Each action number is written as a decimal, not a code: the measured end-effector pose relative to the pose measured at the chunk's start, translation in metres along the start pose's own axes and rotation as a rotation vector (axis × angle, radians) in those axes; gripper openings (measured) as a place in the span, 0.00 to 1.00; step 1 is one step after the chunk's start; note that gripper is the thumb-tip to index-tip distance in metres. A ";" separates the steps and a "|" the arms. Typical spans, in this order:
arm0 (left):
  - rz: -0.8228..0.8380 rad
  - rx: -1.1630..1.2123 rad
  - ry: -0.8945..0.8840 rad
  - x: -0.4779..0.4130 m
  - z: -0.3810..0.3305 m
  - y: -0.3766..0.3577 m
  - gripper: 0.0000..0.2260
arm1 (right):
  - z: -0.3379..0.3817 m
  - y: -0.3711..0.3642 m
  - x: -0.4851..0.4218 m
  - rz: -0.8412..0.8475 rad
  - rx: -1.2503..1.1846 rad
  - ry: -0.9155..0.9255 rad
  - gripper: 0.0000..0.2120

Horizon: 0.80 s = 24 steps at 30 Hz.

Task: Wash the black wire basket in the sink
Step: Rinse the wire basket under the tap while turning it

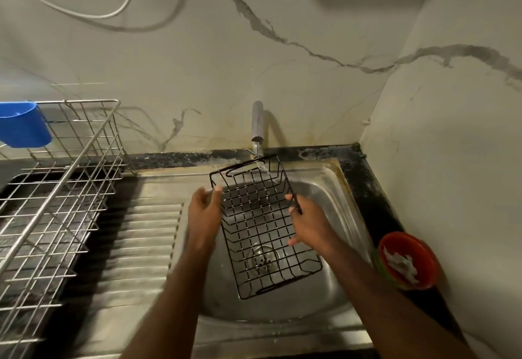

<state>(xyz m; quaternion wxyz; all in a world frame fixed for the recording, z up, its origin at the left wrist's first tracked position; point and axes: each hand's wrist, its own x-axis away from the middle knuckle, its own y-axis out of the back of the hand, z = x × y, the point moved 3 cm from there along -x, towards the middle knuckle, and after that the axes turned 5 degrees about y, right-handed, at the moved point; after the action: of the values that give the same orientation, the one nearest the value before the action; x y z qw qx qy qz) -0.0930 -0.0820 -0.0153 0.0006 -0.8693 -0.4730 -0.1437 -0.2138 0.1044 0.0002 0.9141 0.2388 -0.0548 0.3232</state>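
The black wire basket hangs tilted over the steel sink, its far end up under the tap. Water runs from the spout onto the basket's upper right corner. My left hand holds the basket's left rim, thumb over the wire. My right hand grips the right rim, fingers curled round the wire. The sink drain shows through the mesh.
A ribbed steel drainboard lies left of the bowl. A metal dish rack stands at far left with a blue cup holder hooked on it. A red bowl with white scraps sits on the dark counter at right, against the wall.
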 end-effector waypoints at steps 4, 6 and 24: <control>0.038 0.127 0.128 0.034 0.035 -0.008 0.31 | 0.004 -0.003 0.000 0.007 -0.001 0.009 0.19; 0.055 0.160 0.181 0.042 0.042 -0.012 0.38 | 0.005 -0.006 0.000 0.014 0.009 0.012 0.19; 0.017 0.212 0.191 0.041 0.042 0.000 0.23 | 0.017 -0.013 0.001 0.049 0.106 0.058 0.18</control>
<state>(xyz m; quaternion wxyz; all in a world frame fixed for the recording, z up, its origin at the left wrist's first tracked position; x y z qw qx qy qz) -0.0615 -0.0419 -0.0456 0.1384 -0.8507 -0.4759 -0.1749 -0.2038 0.0883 0.0108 0.8931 0.2762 -0.0170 0.3548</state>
